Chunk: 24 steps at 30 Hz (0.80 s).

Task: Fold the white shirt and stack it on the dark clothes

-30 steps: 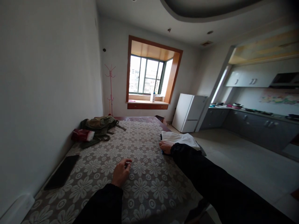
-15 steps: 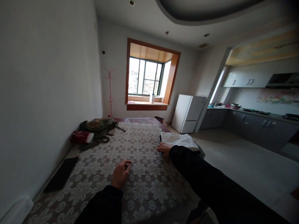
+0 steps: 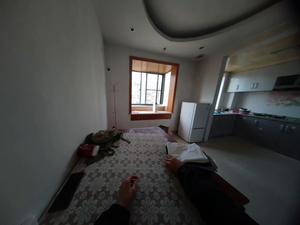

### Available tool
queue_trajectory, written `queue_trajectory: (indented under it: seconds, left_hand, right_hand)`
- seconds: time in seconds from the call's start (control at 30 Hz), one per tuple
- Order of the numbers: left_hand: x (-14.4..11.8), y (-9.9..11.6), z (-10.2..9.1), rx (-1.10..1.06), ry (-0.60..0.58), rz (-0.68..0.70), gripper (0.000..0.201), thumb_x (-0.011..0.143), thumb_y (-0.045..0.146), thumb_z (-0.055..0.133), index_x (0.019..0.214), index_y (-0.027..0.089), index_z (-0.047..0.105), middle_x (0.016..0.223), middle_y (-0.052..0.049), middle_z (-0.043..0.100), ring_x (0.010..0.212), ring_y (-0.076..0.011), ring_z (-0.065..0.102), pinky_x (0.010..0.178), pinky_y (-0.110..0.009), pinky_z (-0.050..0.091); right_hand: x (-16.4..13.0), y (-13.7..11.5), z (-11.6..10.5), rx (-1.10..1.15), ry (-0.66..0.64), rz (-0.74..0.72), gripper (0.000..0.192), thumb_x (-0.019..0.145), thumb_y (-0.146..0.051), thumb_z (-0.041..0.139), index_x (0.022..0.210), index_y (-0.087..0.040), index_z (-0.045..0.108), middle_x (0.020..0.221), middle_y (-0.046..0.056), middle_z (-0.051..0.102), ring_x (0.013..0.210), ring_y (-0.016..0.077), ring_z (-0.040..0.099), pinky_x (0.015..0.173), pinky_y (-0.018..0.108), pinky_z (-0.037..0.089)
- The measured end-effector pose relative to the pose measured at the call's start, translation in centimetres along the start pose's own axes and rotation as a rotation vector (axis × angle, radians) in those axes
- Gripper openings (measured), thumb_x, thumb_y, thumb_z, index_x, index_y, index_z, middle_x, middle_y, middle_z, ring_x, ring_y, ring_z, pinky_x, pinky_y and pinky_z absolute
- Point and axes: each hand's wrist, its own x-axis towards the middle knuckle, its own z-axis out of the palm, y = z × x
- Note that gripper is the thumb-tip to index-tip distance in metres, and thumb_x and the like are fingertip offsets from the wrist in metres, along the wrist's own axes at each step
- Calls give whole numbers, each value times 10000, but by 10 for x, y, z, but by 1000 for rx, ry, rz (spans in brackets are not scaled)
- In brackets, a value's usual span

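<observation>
My left hand rests on the flower-patterned tablecloth, fingers curled loosely with thumb and forefinger close together and nothing visible in them. My right hand lies flat on the cloth at the table's right edge, touching the near side of a stack of folded clothes with a white piece on top and dark pieces beneath. Both arms wear dark sleeves.
A green backpack and a red-and-white pouch lie at the far left by the wall. A flat black item lies near the left edge. Beyond stand a white fridge, kitchen counter, window and pink coat stand.
The view has tilted up and pulled back, so the table sits lower in frame. My right arm has drawn closer to me; both hands stay where they were on the cloth.
</observation>
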Motion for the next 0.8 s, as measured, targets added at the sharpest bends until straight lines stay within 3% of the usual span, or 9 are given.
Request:
queue_trajectory:
  seconds: [0.37, 0.57, 0.8]
  left_hand:
    - [-2, 1, 2, -10, 5, -14, 296, 865, 244, 511, 1056, 221, 736, 1125, -48, 781, 1043, -196, 709, 952, -280, 497]
    - [-3, -1, 2, -27, 15, 17, 297, 861, 248, 498, 1039, 227, 735, 1100, -39, 784, 1023, -197, 713, 941, -275, 506]
    - [1, -5, 3, -22, -5, 0, 271, 859, 222, 512, 1020, 226, 730, 1106, -35, 783, 1022, -195, 720, 949, -269, 505]
  right_hand:
    - [-1, -3, 10, -26, 121, 2, 167, 876, -153, 544, 851, -179, 708, 880, 79, 716, 961, 220, 676, 1113, 457, 441]
    - [1, -1, 23, -102, 151, 15, 261, 861, -9, 501, 890, -167, 707, 860, 74, 727, 952, 203, 694, 1100, 412, 456]
    - [0, -2, 27, -56, 166, 59, 294, 860, 1, 485, 915, -184, 706, 877, 67, 732, 982, 197, 689, 1105, 403, 443]
